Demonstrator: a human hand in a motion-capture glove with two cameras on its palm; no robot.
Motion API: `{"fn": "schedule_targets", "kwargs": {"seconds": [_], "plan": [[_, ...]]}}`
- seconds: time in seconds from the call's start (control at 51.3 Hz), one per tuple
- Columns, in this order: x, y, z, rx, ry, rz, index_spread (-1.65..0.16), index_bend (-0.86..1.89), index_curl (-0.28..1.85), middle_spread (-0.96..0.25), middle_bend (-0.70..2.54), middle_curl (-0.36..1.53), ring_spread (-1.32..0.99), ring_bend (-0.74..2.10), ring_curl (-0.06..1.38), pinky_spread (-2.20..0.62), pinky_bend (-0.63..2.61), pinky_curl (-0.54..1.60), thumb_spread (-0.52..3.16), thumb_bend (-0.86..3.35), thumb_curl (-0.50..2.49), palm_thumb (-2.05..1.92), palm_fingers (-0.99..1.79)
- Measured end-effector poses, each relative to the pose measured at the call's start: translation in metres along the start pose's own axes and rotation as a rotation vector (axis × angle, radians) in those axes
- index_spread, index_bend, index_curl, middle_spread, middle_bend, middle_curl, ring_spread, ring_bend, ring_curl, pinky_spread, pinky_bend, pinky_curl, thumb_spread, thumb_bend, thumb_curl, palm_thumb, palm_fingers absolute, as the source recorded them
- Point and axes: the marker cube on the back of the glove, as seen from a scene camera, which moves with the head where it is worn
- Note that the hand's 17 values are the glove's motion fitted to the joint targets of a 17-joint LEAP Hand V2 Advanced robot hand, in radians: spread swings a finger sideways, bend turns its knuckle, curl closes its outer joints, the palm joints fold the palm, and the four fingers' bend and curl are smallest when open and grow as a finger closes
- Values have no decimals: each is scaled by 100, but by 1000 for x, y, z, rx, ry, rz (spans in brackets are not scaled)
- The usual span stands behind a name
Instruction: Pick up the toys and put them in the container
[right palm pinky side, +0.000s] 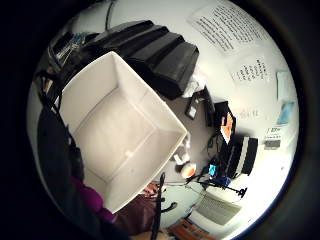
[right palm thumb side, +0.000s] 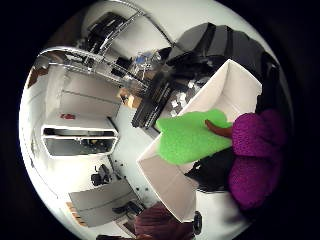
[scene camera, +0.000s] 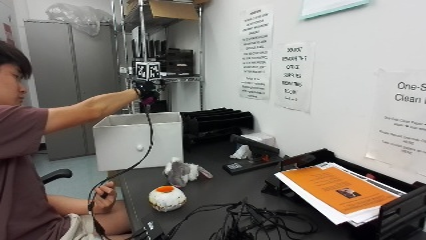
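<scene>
On the table edge nearest the camera lies an orange-white toy (scene camera: 167, 198), a grey plush (scene camera: 183, 171) just behind; both wait for pick-up. Farther back, right hand (scene camera: 146, 91) hangs above the white box (scene camera: 138, 140), fingers curled round a purple-green toy (right palm thumb side: 220, 140), prob. held there so it falls inside.
</scene>
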Motion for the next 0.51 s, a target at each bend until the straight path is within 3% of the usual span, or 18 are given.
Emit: {"fn": "schedule_targets", "kwargs": {"seconds": [0.195,0.312,0.39,0.448,0.468,0.507], "plan": [[-2,-1,6,-14,-16,36,-37,41,91,-24,99,83,-32,140,54,-39,102,44,71,-1,105,60,108],[-5,7,13,-134,6,-93,-36,29,94,-27,91,82,-32,140,54,-39,104,44,73,-2,104,57,100],[-5,6,13,-178,-42,8,-35,17,95,-28,85,81,-32,139,54,-39,108,46,77,-2,103,54,92],[-6,5,10,-224,-88,66,-32,3,89,-25,57,74,-29,128,54,-30,117,51,95,-13,91,25,14],[-5,6,8,-233,-88,85,-30,1,86,-18,41,69,-21,110,51,-24,120,54,98,-16,85,14,-44],[-3,8,3,-239,-80,102,-29,-1,78,-12,29,63,-15,91,47,-18,119,51,102,-15,79,2,-63]]}}
